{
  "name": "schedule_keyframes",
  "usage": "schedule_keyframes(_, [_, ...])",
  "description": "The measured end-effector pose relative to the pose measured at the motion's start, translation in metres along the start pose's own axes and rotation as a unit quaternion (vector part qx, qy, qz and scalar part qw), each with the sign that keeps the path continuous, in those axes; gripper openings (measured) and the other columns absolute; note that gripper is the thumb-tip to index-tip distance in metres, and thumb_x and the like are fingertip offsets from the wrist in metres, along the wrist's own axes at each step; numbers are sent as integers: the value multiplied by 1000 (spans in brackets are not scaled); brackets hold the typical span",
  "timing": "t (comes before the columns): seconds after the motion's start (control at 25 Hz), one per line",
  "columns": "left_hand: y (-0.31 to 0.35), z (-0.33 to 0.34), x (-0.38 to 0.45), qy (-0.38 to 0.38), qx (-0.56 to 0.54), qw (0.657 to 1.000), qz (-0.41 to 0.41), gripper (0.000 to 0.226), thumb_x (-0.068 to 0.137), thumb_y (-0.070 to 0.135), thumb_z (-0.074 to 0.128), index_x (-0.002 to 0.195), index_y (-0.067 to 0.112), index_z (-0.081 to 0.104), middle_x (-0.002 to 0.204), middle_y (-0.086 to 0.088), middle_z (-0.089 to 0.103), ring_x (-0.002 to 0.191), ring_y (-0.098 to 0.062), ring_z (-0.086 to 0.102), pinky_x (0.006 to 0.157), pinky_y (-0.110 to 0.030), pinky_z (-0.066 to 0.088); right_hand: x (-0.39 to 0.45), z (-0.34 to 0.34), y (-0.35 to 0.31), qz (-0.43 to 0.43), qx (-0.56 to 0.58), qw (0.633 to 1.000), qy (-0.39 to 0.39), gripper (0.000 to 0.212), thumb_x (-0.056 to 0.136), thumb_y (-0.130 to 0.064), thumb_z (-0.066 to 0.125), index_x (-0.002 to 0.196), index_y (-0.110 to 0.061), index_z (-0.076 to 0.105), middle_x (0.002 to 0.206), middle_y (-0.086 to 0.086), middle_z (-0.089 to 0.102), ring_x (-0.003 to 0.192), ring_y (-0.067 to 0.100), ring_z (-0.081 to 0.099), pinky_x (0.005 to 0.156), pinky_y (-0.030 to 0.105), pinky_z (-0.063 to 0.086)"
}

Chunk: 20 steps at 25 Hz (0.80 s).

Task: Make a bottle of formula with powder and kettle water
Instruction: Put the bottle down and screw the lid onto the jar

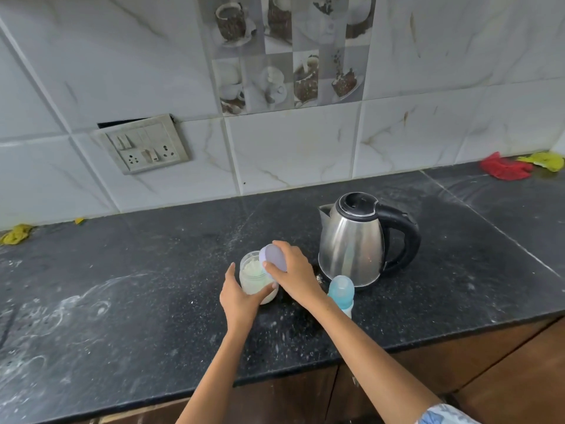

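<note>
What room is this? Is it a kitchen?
Most likely a home kitchen. An electric kettle stands on a dark stone counter, the wall tiles show pictures of coffee cups, and a baby bottle waits beside an open jar of powder.

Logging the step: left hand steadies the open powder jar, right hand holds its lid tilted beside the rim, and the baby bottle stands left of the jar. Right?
Not quite. In the head view the baby bottle stands right of the powder jar, in front of the kettle. The left hand steadies the jar; the right hand holds the lid tilted.
</note>
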<state>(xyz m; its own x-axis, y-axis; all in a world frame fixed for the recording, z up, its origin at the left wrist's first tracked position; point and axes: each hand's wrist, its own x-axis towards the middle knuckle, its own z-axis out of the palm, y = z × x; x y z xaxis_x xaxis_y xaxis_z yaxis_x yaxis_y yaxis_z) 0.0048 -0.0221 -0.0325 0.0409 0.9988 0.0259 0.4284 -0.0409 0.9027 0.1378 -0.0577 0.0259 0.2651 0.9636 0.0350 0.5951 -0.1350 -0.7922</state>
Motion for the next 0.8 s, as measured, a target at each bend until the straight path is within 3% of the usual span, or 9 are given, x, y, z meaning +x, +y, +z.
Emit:
schedule_keyframes(0.12, [0, 1, 10, -3, -49, 999, 16, 77, 51, 46, 88, 116, 29, 50, 105, 11, 65, 99, -12, 63, 72, -19, 48, 12, 3, -7, -25, -87, 996, -26, 57, 91, -37, 62, 143, -26, 40, 141, 6, 45, 121, 28, 53, 93, 35, 43])
schedule_keyframes(0.2, [-3, -2, 8, 5, -60, 998, 26, 71, 50, 44, 89, 110, 33, 52, 96, 16, 65, 91, -2, 64, 61, -11, 47, 14, 3, -9, -34, -128, 990, -55, 58, 90, -36, 62, 143, -26, 40, 141, 6, 45, 121, 29, 54, 94, 38, 44])
schedule_keyframes(0.36, [-13, -13, -1, 2, -46, 998, 48, 72, 45, 51, 90, 107, 35, 56, 90, 19, 67, 88, 17, 58, 61, -5, 47, 14, 5, -14, -52, -170, 979, -101, 64, 85, -36, 63, 144, -29, 38, 136, 7, 47, 116, 29, 56, 90, 39, 46])
schedule_keyframes(0.52, [-18, -20, -3, -12, -43, 998, 46, 71, 46, 46, 92, 107, 38, 57, 94, 20, 68, 89, 14, 60, 65, -13, 47, 18, 8, -27, -73, -193, 970, -130, 69, 81, -36, 68, 144, -27, 41, 140, 4, 46, 118, 30, 55, 91, 39, 45])
schedule_keyframes(0.8, [-22, -18, -7, -7, -65, 997, 45, 67, 48, 42, 92, 105, 43, 58, 94, 17, 70, 91, 9, 62, 67, -9, 50, 28, 8, -42, -130, -235, 939, -216, 65, 74, -24, 76, 136, -25, 56, 133, 5, 49, 117, 27, 53, 92, 39, 47])
